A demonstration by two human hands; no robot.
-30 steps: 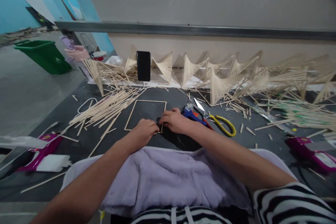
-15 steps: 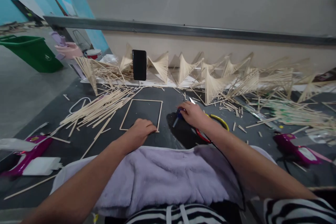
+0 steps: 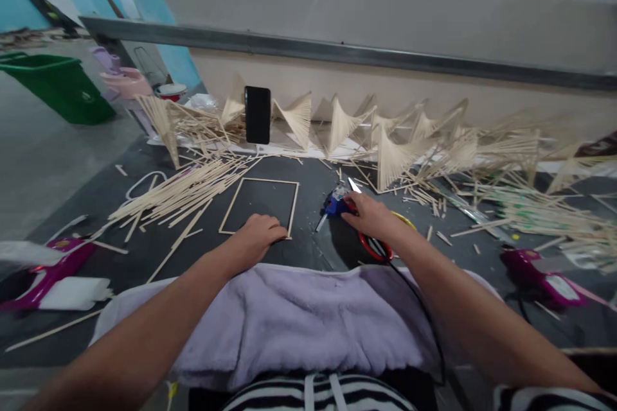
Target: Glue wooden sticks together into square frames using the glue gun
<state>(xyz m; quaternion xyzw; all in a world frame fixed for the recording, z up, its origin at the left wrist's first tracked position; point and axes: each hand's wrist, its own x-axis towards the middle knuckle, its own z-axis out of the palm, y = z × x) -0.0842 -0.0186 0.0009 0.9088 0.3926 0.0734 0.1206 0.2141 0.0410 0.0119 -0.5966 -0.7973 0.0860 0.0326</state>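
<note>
My left hand (image 3: 260, 231) rests over the near right corner of a thin wooden stick frame (image 3: 270, 180), fingers curled together on its edge and hiding part of it. The four-sided frame lies flat on the dark table. To the right, a small blue tool (image 3: 333, 203), which looks like a glue gun, has a pale stick poking out of it. My right hand (image 3: 370, 213) is at its right end, thumb and forefinger apart. Under that hand lie scissors (image 3: 373, 248) with red and yellow handles, their blade pointing away from me.
Loose wooden sticks (image 3: 183, 189) are heaped at the left. Twisted stick models (image 3: 344, 122) line the wall behind a standing black phone (image 3: 258, 114). Magenta devices sit at the left (image 3: 55, 273) and right (image 3: 544, 279). A black cable (image 3: 424, 308) runs past my right forearm.
My right hand has slid right and slightly toward me, drawing off the blue tool, which now shows more. My left hand stays on the frame. The view has shifted slightly.
</note>
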